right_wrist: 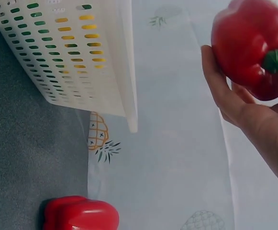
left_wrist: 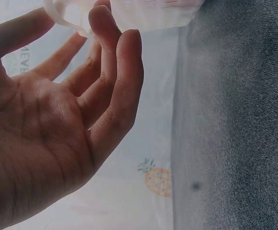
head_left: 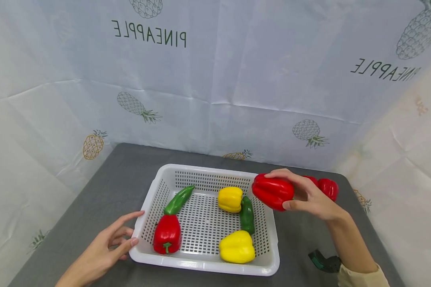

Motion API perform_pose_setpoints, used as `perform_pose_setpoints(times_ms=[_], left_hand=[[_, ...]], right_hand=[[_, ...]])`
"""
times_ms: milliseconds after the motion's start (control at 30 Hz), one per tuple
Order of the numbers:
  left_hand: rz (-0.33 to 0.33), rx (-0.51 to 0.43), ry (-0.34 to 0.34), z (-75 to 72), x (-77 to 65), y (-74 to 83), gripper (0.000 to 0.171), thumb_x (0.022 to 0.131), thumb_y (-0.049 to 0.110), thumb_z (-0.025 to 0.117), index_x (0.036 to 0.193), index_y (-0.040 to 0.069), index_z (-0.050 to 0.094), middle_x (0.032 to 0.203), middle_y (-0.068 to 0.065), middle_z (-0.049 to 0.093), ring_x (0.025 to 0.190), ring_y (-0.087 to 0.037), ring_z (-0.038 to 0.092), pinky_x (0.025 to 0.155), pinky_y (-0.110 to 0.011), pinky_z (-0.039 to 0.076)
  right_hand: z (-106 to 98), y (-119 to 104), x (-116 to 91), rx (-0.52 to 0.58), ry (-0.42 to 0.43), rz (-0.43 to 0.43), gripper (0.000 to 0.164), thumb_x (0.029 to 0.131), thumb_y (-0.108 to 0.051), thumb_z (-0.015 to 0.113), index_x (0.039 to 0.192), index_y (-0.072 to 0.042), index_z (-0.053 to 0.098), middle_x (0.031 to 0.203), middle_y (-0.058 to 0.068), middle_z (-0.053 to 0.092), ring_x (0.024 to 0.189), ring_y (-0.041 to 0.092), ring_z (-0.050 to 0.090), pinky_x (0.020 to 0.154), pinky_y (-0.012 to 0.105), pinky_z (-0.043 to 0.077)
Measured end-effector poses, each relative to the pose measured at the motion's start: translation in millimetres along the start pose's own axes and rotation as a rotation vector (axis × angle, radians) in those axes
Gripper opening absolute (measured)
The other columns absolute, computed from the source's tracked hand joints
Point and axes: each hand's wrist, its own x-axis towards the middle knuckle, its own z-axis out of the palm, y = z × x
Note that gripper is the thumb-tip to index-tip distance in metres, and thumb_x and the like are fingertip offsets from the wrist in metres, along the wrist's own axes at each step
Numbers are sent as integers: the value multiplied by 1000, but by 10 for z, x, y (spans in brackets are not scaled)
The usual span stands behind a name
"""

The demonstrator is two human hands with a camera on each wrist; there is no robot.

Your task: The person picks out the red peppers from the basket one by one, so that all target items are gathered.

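Observation:
My right hand [head_left: 305, 195] grips a glossy red bell pepper [head_left: 272, 192] over the right rim of a white perforated basket [head_left: 201, 264]. The pepper's green stem shows in the right wrist view. At the basket's left side, my left hand [head_left: 105, 243] touches the rim with index finger and thumb, its other fingers loosely bent outside the wall. Inside lie a red bell pepper [head_left: 167, 234] and a long green pepper [head_left: 179, 200] on the left. A yellow bell pepper [head_left: 230, 199], a dark green pepper [head_left: 247, 215] and another yellow bell pepper [head_left: 237, 247] are on the right.
Behind my right hand, red bell peppers [head_left: 328, 189] lie on the grey table [head_left: 294, 235], partly hidden by the wrist. A dark strap [head_left: 325, 262] is near my right forearm. A pineapple-print curtain [head_left: 215, 79] hangs along the table's back and sides.

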Motion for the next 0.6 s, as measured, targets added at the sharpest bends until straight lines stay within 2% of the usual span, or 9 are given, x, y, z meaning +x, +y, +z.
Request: perform_pose_setpoints(times_ms=[267,600], left_hand=[[2,-1,0,-5,-2,3,78,103,26,73,168,14,32,111,-14,71,89,-13,72,72,-33,63],[0,-1,6,2,-4,1,78,103,26,74,168,15,33,111,-14,71,90,-13,72,72,-33,63]], right_hand=[[-34,12,-50,-9,110,-37,70,82,7,72,149,-4,55,148,-4,59,126,17,64,88,38,67],[-43,21,-72,32,185,-44,65,87,13,63,147,-10,54,150,-3,61,123,17,69,89,35,67]])
